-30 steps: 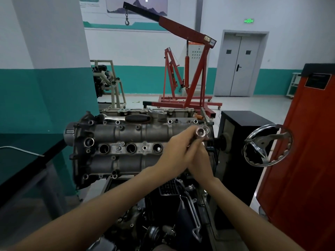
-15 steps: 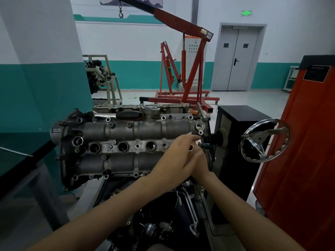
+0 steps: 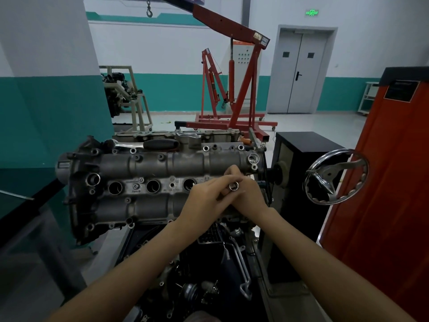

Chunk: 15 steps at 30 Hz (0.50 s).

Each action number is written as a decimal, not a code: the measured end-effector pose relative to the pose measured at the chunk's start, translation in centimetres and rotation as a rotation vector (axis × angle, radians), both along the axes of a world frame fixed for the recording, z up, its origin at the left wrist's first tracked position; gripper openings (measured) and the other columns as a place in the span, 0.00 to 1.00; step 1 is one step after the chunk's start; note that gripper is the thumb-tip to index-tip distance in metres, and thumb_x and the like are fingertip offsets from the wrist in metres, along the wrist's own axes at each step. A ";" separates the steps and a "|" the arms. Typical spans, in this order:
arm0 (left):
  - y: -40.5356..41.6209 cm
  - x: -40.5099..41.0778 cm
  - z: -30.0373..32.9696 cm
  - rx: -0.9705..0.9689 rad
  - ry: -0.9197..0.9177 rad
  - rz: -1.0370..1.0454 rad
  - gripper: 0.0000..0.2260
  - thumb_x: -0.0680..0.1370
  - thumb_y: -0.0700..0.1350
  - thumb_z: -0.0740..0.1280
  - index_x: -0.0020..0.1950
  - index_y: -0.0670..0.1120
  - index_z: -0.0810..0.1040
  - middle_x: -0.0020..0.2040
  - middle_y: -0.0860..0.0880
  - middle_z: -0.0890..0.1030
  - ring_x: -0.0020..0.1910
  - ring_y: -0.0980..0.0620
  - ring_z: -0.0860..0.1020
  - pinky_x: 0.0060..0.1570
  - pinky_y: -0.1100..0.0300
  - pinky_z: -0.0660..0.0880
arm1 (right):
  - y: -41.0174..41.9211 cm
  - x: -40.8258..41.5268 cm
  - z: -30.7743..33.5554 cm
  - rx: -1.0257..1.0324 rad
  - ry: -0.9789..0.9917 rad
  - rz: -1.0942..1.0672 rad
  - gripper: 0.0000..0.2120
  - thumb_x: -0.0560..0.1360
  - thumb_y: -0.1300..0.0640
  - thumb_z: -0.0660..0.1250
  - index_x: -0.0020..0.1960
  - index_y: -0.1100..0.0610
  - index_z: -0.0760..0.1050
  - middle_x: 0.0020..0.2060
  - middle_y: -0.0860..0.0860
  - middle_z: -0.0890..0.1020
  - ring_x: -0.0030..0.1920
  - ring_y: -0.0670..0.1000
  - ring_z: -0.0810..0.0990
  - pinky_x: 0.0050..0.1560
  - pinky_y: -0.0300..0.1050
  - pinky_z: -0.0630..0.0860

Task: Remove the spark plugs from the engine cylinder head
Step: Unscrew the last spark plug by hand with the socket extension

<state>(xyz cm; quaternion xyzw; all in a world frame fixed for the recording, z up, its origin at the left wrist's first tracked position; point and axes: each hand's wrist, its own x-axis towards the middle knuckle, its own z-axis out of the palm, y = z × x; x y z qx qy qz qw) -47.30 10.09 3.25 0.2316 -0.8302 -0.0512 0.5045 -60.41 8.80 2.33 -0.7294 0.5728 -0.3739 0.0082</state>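
The grey cylinder head (image 3: 162, 163) sits on its stand, tilted toward me, with three open spark plug wells (image 3: 153, 185) showing in a row. Both hands meet over the place of the rightmost well, which they hide. My left hand (image 3: 206, 201) and my right hand (image 3: 249, 196) together pinch a chrome socket (image 3: 234, 186) whose open end faces me. The socket's shaft is hidden between the fingers. No spark plug is visible.
A black-handled ratchet (image 3: 160, 144) lies on top of the head at the back. A chrome handwheel (image 3: 336, 176) on the black stand box (image 3: 299, 145) is at right, beside an orange cabinet (image 3: 394, 182). A red engine crane (image 3: 232, 89) stands behind.
Both hands have lowered the socket from beside the head's upper right port down to the spark plug well row. The view has shifted slightly.
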 end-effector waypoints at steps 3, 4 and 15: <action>0.2 -0.3 -0.2 -0.030 0.035 0.024 0.12 0.71 0.39 0.71 0.54 0.41 0.81 0.41 0.45 0.83 0.38 0.56 0.78 0.43 0.71 0.73 | 0.1 0.2 0.4 0.056 -0.008 0.032 0.09 0.76 0.61 0.60 0.46 0.58 0.58 0.33 0.54 0.73 0.36 0.55 0.73 0.39 0.55 0.69; 0.3 -0.5 -0.2 -0.035 0.041 0.029 0.12 0.71 0.38 0.72 0.54 0.40 0.81 0.41 0.45 0.83 0.40 0.56 0.78 0.44 0.74 0.72 | 0.3 0.3 0.5 0.069 -0.008 0.029 0.09 0.76 0.61 0.59 0.47 0.58 0.58 0.33 0.53 0.73 0.36 0.55 0.73 0.39 0.54 0.70; 2.6 -1.2 1.8 -0.022 0.132 0.067 0.15 0.76 0.50 0.65 0.55 0.41 0.80 0.40 0.45 0.83 0.38 0.51 0.81 0.39 0.57 0.77 | 1.8 0.8 2.1 -0.131 0.084 -0.072 0.10 0.77 0.60 0.58 0.54 0.66 0.67 0.33 0.58 0.78 0.35 0.59 0.78 0.38 0.55 0.73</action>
